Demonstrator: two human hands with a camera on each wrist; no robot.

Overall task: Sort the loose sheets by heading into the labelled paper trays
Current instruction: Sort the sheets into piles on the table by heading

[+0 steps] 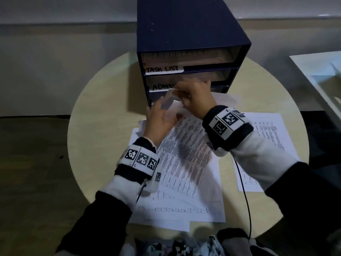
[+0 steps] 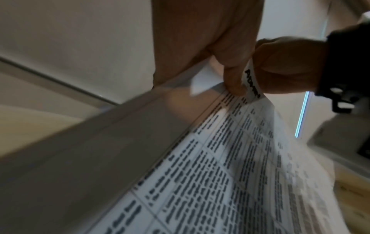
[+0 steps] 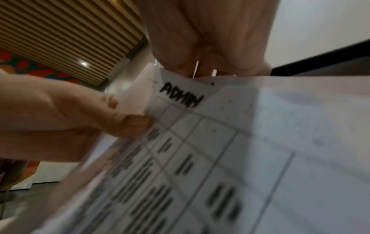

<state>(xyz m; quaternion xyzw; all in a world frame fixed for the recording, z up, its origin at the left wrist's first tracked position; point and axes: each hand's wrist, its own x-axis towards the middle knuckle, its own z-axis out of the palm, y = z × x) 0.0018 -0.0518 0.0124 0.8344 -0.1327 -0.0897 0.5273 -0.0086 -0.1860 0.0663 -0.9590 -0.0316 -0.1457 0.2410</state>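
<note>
Before the trays, both hands' fingers seemingly pinching ADMIN sheet

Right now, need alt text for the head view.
Both hands, left hand and right hand, hold a printed sheet up to a dark blue tray unit with slots labelled TASK LIST and ADMIN. More loose sheets lie on the round table.

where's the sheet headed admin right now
In the head view the ADMIN sheet is centre, pinched at its top by both hands, left hand and right hand, before the tray unit.
</note>
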